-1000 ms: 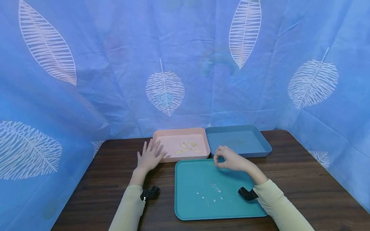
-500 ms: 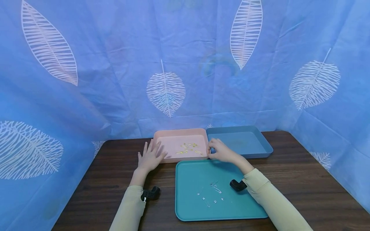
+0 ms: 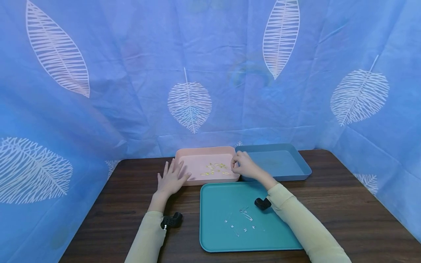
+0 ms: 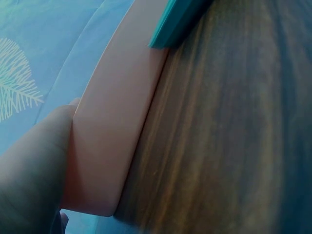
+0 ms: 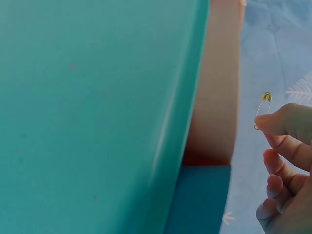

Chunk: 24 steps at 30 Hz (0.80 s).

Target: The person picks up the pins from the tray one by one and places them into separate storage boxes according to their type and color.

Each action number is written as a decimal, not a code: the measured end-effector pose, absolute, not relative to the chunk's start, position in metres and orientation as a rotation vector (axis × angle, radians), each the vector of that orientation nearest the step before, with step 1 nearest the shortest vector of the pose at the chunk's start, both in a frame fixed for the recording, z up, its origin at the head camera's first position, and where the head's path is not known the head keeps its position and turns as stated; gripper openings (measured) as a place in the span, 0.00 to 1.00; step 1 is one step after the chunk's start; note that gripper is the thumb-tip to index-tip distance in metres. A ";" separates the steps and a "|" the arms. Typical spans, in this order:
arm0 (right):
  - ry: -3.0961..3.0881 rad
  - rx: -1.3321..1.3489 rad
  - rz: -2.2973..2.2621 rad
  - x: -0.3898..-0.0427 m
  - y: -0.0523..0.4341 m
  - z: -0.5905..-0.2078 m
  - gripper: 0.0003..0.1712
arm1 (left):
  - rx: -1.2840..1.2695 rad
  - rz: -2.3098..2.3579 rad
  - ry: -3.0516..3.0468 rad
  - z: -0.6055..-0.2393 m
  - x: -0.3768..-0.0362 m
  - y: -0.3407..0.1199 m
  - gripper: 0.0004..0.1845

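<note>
My right hand (image 3: 246, 166) is raised over the right end of the pink tray (image 3: 190, 159), near its corner with the blue tray (image 3: 276, 160). Between its thumb and index finger it pinches a gold safety pin (image 5: 266, 97), clear in the right wrist view. Several gold safety pins (image 3: 207, 173) lie loose in the pink tray. Fingers spread, my left hand (image 3: 168, 182) rests on that tray's left end. Its thumb lies against the tray's wall (image 4: 105, 131) in the left wrist view. Several silver safety pins (image 3: 246, 215) are scattered on the teal tray (image 3: 213, 204).
The teal tray lies in front of the pink and blue trays, which stand side by side. All are on a dark wooden table (image 3: 108, 204). A blue leaf-patterned cloth (image 3: 138, 91) hangs behind and at both sides. Each wrist carries a black strap (image 3: 171, 220).
My right hand has moved from the teal tray's far edge up and left to the pink tray's right end. A gold pin near that edge is gone from there. The left hand stays put.
</note>
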State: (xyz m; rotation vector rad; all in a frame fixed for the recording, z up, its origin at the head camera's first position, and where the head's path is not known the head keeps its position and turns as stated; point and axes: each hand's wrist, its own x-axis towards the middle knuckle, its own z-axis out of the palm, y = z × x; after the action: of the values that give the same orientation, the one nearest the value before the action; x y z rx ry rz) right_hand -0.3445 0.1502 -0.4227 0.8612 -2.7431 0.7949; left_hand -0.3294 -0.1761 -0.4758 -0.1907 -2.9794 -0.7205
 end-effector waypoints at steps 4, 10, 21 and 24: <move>-2.763 0.821 0.743 -0.350 0.146 -0.425 0.12 | -0.185 -0.723 -2.981 -0.475 -0.328 -0.175 0.42; -2.806 0.748 0.671 -0.356 0.142 -0.429 0.12 | -0.182 -0.708 -2.989 -0.476 -0.328 -0.175 0.42; -2.824 0.665 0.545 -0.366 0.135 -0.434 0.13 | -0.183 -0.721 -2.983 -0.475 -0.329 -0.175 0.42; -2.828 0.649 0.519 -0.367 0.134 -0.434 0.12 | -0.182 -0.718 -2.984 -0.476 -0.330 -0.176 0.42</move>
State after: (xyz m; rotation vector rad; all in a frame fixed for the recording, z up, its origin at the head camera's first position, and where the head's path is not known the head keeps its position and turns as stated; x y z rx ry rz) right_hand -0.3667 0.1337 -0.4339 0.6491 -2.8285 0.5190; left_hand -0.3302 -0.1757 -0.4756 -0.1823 -2.9836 -0.7180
